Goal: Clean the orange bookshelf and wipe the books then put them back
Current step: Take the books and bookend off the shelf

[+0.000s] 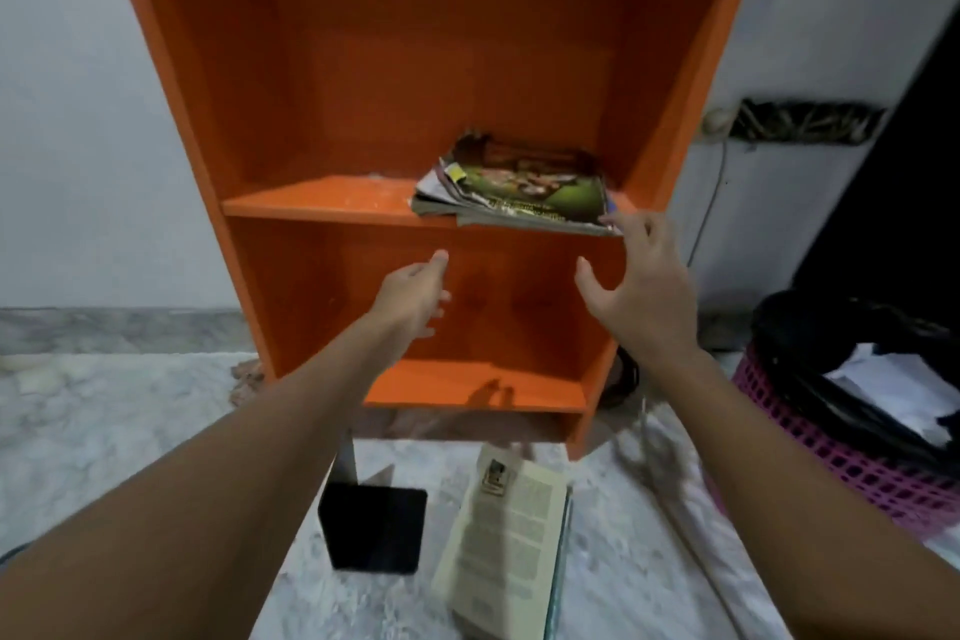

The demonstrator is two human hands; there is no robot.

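Note:
The orange bookshelf (363,68) stands against the wall in front of me. A worn stack of books and magazines (519,192) lies flat on the right half of its dusty middle shelf. My right hand (639,286) is spread open just below the stack's front right corner, fingertips at its edge. In front of the lower compartment, below and left of the stack, my left hand (415,299) is raised with relaxed fingers, holding nothing. A cream paperback book (511,541) lies on the floor in front of the shelf.
A black metal bookend (371,528) stands on the marble floor (104,431) left of the paperback. A pink mesh basket (852,463) full of dark items and papers sits at the right. A cable (709,203) hangs down the wall beside the shelf.

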